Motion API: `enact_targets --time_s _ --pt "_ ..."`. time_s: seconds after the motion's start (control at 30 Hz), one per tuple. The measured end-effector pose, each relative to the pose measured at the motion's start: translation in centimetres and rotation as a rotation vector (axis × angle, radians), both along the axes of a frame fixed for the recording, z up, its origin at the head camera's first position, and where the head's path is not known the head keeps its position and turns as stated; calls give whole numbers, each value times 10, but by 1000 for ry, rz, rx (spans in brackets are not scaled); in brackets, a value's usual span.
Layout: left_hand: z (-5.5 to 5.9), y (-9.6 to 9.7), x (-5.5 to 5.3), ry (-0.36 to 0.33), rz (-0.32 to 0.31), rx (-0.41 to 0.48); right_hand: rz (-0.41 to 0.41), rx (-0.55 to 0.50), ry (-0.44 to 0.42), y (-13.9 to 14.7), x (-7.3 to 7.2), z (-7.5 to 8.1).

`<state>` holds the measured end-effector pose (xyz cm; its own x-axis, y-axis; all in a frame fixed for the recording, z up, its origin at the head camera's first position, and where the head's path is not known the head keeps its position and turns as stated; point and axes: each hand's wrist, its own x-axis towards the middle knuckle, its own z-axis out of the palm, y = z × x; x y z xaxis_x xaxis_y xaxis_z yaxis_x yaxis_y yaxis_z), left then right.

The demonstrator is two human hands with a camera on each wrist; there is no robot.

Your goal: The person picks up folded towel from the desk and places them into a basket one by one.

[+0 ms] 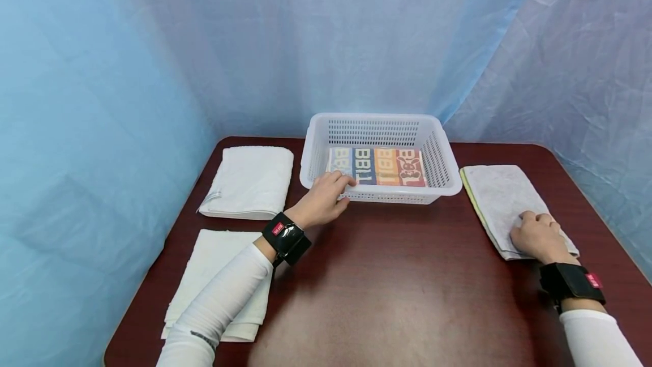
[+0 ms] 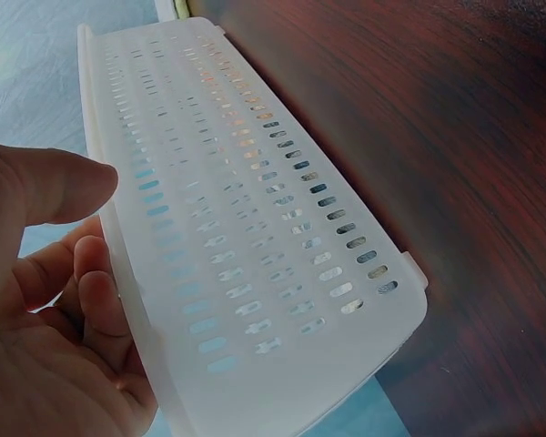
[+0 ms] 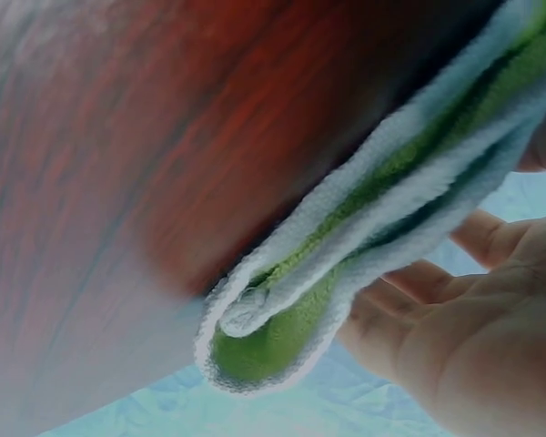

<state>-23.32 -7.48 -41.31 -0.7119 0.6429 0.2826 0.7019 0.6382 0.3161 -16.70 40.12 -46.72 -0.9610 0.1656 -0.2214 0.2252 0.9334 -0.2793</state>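
A white perforated plastic basket (image 1: 382,194) stands at the back middle of the table, with a folded, colourful towel (image 1: 387,167) lettered and printed with a rabbit inside it. My left hand (image 1: 323,198) is at the basket's front left rim, fingers bent loosely over it; the left wrist view shows the thumb (image 2: 82,187) stretched out at the rim, on the outer side. On the right lies a folded greyish-white towel (image 1: 496,191) with green layers showing along its edge (image 3: 278,346). My right hand (image 1: 542,237) rests on its near part, fingers extended over the top in the right wrist view.
On the left side of the table lie two folded white towels, one at the back (image 1: 254,177) and one nearer (image 1: 214,271), partly covered by my left forearm. Blue sheeting (image 1: 356,38) hangs behind and beside the dark red table (image 1: 407,276).
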Motion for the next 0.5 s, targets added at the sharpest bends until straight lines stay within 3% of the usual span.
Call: enact_targets --time_s 0.5 --pt "-1 -1 1 -5 1 24 19 29 -11 -7 5 5"
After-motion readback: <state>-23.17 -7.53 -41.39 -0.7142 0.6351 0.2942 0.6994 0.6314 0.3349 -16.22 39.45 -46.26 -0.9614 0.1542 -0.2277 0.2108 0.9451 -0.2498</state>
